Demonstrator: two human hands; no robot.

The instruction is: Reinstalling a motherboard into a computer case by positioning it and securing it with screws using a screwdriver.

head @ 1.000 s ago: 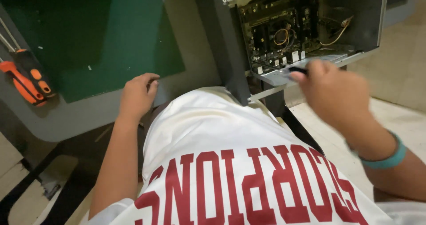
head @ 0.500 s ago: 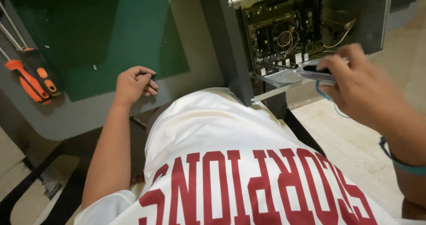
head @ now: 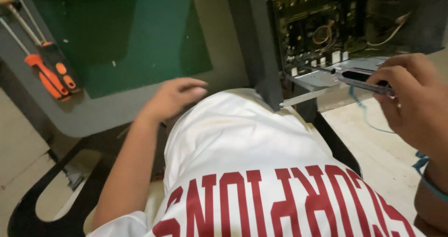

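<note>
Two orange screwdrivers (head: pixel 49 73), green mat (head: pixel 135 36), open computer case (head: pixel 345 27)

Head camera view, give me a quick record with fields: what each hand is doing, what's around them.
left hand: open, palm down at the edge of the grey table, holding nothing
right hand: grips a screwdriver, tip toward the open computer case
inside case: circuit board with wires
on table: green mat, orange-handled screwdrivers at its left
</note>
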